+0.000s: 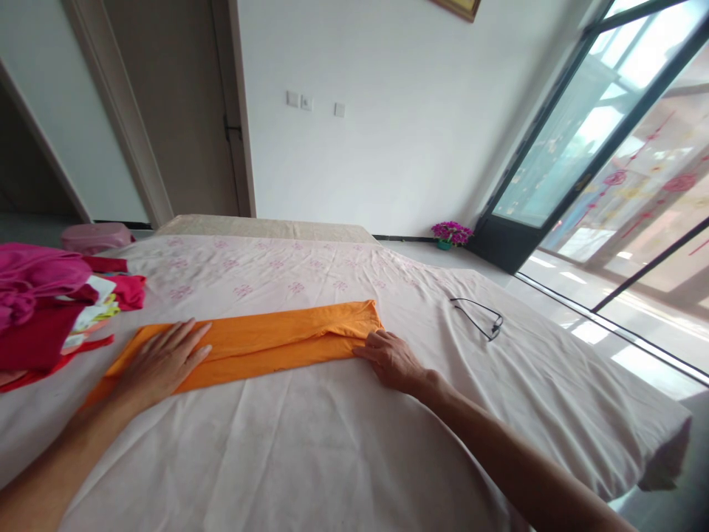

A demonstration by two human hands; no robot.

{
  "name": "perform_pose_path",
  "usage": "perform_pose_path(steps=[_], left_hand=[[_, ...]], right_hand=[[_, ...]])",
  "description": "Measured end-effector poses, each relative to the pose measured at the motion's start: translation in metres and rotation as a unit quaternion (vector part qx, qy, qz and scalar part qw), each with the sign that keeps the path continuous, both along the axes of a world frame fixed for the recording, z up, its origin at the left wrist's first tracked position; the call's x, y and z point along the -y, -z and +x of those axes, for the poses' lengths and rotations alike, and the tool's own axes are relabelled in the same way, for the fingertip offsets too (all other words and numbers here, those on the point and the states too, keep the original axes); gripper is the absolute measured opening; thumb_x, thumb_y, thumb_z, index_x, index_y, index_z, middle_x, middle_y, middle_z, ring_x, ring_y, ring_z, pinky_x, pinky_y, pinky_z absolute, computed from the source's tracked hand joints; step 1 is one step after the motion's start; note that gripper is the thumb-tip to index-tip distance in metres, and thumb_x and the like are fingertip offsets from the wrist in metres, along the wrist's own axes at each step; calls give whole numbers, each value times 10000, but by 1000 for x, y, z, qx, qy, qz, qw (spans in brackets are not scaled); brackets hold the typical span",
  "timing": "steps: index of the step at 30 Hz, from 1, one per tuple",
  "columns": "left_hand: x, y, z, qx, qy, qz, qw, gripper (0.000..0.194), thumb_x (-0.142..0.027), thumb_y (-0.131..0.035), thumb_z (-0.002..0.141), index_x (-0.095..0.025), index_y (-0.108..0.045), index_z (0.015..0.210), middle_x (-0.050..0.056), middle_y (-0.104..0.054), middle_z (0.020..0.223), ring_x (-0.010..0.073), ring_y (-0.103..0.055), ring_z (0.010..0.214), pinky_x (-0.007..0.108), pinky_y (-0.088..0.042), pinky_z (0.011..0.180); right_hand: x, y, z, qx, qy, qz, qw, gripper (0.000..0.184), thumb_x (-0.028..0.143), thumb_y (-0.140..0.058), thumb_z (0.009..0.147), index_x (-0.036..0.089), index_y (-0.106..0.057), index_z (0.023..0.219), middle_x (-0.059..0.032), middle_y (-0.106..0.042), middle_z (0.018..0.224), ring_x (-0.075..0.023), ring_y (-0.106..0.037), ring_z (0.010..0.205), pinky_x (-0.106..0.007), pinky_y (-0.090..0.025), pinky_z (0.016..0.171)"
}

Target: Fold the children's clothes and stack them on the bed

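Observation:
An orange garment (266, 334), folded into a long strip, lies across the pale sheet of the bed (310, 451). My left hand (166, 360) rests flat on its left part with the fingers stretched out. At the other end, my right hand (394, 359) has its fingers curled closed on the near right corner of the cloth. The fabric is bunched and slightly raised beside those fingers. What kind of garment it is cannot be made out from the folded shape.
A heap of red and pink clothes (44, 303) lies at the left. Eyeglasses (487, 319) rest on the sheet at the right. Beyond the bed stand a pink stool (97, 236) and a pot of purple flowers (451, 233), near a glass door (559, 140).

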State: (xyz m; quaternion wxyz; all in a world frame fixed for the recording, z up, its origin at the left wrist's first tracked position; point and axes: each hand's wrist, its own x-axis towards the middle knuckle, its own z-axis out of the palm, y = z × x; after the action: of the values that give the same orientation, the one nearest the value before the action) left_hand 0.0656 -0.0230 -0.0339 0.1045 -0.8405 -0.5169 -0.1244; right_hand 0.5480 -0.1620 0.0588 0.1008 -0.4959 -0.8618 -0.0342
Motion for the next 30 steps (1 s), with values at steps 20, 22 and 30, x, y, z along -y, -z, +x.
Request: perform_pose_path(steps=[20, 22, 30], left_hand=[[9, -12, 3, 35, -8, -22, 999, 600, -474, -353, 941, -199, -442, 1467, 130, -405, 1546, 279, -383, 1414, 461, -300, 1141], [8, -11, 1, 31, -10, -18, 999, 605, -485, -350, 941, -201, -442, 1467, 124, -407, 1545, 274, -384, 1413, 455, -297, 1141], [16, -18, 9, -3, -59, -21, 998, 584, -484, -343, 954, -236, -431, 1475, 102, -382, 1564, 280, -350, 1430, 465, -246, 1145]], right_hand=[[-68, -12, -68, -86, 25, -16, 996, 565, 169, -539, 861, 211, -477, 1421, -104, -531, 1406, -244, -467, 1293, -408, -374, 1075], [-71, -3, -66, -68, 36, -22, 997, 596, 113, -520, 830, 218, -491, 1416, -97, -519, 1427, -242, -453, 1319, -414, -360, 1101], [-70, 10, -18, -42, -4, -70, 997, 574, 68, -393, 898, 244, -502, 1432, -62, -479, 1491, -212, -415, 1392, -435, -314, 1168]])
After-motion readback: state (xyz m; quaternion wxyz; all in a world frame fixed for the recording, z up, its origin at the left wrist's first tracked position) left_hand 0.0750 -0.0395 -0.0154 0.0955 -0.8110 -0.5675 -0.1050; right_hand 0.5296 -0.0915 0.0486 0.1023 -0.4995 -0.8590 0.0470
